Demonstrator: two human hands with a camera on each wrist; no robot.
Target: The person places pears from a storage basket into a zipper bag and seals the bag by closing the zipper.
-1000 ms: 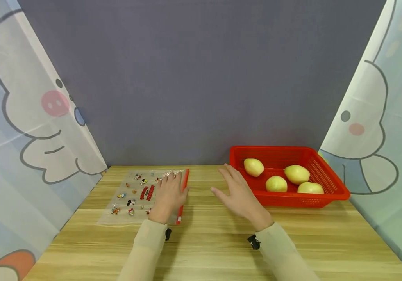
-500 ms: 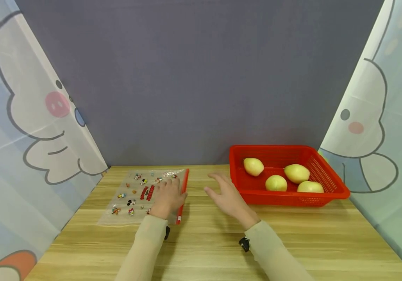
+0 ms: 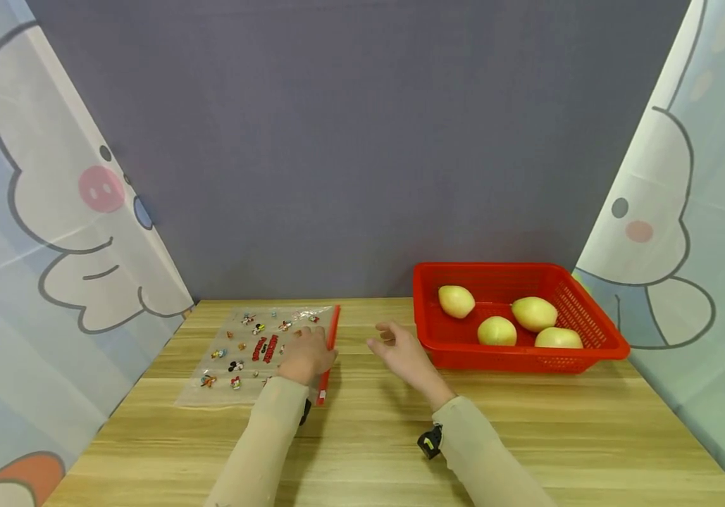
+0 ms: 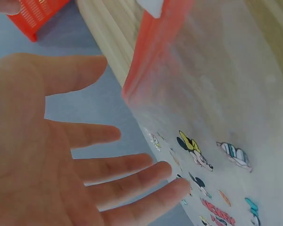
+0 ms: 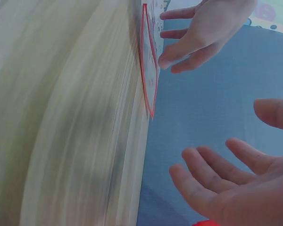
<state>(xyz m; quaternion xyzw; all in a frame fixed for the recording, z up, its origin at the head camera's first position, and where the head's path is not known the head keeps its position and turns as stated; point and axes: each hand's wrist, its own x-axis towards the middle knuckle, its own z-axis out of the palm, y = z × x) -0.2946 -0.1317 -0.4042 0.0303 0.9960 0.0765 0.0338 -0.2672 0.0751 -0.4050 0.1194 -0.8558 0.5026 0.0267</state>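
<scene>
A clear zip bag with cartoon prints and a red zip strip lies flat on the table's left side. My left hand hovers at the bag's zip end, fingers and thumb spread apart with nothing between them. In the left wrist view, the fingertips overlap the printed bag. The right wrist view shows the red-edged mouth of the bag as a narrow loop. Between bag and basket, my right hand is held over the table, its fingers loosely bent and holding nothing.
A red plastic basket stands at the right back of the wooden table. Inside lie several pale yellow, oval fruits, such as one fruit near its left wall. A grey panel rises behind, with printed curtains on both sides.
My right hand has moved left and slightly down, away from the basket, and its fingers have bent more. My left hand has stayed over the zip end, its fingers dipping a little.
</scene>
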